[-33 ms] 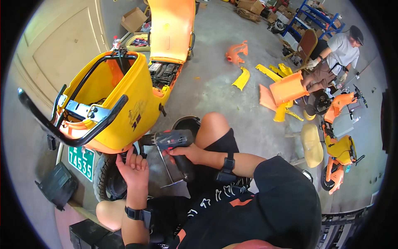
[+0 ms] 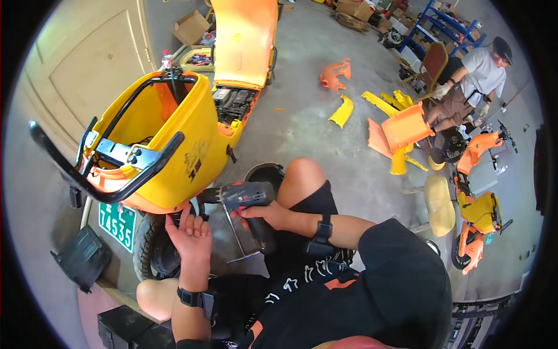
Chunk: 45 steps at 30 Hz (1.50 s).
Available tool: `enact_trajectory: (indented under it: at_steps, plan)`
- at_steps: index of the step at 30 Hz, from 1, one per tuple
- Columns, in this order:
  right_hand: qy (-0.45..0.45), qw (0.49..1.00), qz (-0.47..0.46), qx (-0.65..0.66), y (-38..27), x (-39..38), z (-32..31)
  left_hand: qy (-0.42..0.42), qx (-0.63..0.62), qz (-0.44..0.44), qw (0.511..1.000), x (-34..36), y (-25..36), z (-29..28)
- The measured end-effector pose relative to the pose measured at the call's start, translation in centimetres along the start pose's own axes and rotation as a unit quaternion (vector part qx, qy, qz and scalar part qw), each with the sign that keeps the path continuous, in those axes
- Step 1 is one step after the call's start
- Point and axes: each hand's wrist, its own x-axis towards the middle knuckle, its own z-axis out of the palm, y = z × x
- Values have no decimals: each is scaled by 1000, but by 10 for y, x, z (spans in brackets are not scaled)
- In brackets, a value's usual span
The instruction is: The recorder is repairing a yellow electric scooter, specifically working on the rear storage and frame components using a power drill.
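While right hand (image 2: 268,214) grips drill (image 2: 247,198), its bit hides.

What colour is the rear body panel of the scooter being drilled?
Yellow rear body panel, with a black grab rail around it; head view.

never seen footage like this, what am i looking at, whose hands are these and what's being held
The view comes from a fisheye camera on a person's head, looking down, so edges bend. The two forearms from below are the wearer's own hands. The right hand grips a cordless drill pointed at the yellow scooter's rear. The left hand is raised, open, beside the rear wheel. Loose orange and yellow panels lie on the concrete floor. Another person sits farther off.
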Motion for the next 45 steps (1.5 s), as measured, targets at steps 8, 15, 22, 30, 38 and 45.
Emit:
enact_trajectory:
  at_steps: [8,15,22,30,38,45]
  plan:
    - [-83,994,-42,-64,-11,-16,32,34,58,4,998,8,7,-18]
    - [-89,989,-61,-105,6,-14,43,25,73,6,997,9,2,-13]
    - [-108,946,-143,-270,9,-20,45,13,52,-12,999,8,10,-18]
    - [-70,853,-206,-475,23,-15,42,97,105,-2,990,-1,12,-9]
    - [-59,847,-205,-486,23,-17,49,72,114,-8,991,7,8,-16]
    - [-76,831,-217,-506,23,-14,50,63,105,-7,992,5,11,-13]
